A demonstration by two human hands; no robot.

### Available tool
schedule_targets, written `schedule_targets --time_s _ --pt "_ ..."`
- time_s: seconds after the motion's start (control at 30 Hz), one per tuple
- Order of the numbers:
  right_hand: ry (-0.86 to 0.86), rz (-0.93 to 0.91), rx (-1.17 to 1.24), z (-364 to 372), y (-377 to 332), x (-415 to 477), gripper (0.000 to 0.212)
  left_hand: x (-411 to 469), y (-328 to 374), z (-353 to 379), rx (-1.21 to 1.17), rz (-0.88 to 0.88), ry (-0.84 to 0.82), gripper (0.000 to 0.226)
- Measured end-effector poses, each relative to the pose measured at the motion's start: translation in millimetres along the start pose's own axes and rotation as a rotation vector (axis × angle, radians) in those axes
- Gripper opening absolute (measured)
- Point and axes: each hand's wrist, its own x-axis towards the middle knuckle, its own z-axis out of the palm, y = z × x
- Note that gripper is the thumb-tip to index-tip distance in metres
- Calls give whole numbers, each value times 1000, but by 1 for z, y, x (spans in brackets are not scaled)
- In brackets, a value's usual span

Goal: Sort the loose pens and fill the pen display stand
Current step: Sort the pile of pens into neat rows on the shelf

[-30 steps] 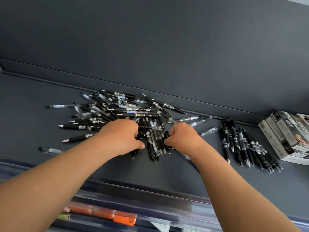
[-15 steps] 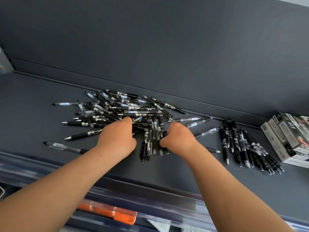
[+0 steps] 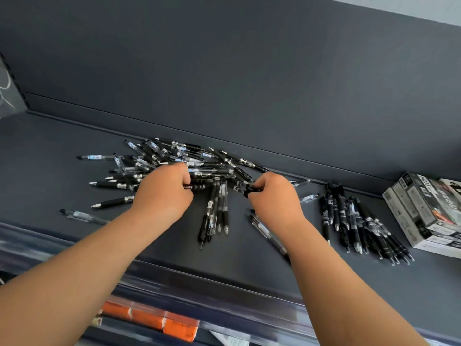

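L hand (image 3: 163,193), R hand (image 3: 274,198) pinch pens (image 3: 199,171); box (image 3: 424,208) print illegible.

Soft even light, faint diffuse shadows, pens (image 3: 210,204) sharp at centre, wide-angle bending at edges, bottom strip motion-blurred

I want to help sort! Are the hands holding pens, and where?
Yes. The right hand pinches a black pen near its end. The left hand curls round a pen in the pile; where exactly is hidden.
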Motion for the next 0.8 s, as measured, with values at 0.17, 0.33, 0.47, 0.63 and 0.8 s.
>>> schedule_targets --time_s 0.17,0.33,0.47,0.63,0.8 --pt "125 -37 185 -18 10 -3 7 5 20 -26 -159 18 98 6" --pt "228 -12 315 -43 30 -4 8 11 41 -43 -361 6 110 6" --pt "295 35 509 -64 54 -7 15 15 69 -36 -585 14 100 10" --pt "415 91 570 -92 91 -17 16 16 113 0 -711 70 64 14" --pt "572 177 468 -119 134 -20 14 14 168 44 -622 226 34 9"
